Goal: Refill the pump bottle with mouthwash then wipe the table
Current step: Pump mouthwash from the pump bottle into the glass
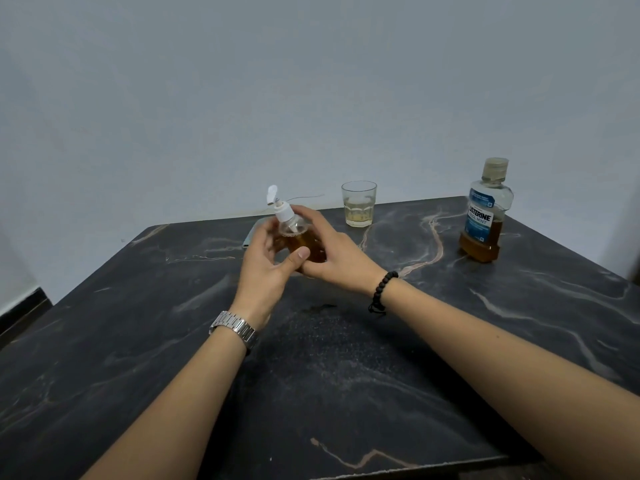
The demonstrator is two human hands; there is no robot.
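Head view is looking down over a dark marble-patterned desk [346, 375] with pale veins. Nearest, two bare forearms are reaching forward, the left wearing a silver metal watch [234, 330], the right a black beaded bracelet [382, 289]. Beyond them, the left hand [268, 265] and the right hand [332, 252] are both wrapping around a small clear pump bottle [294, 233] holding amber liquid, its white pump head tilting toward the left. Whether its base is touching the desk cannot be told. Farther back, a clear faceted drinking glass [358, 204] with a little pale liquid is standing upright. Well apart to the right, a clear mouthwash bottle [485, 213] with a blue label is standing capped, amber liquid sitting low inside.
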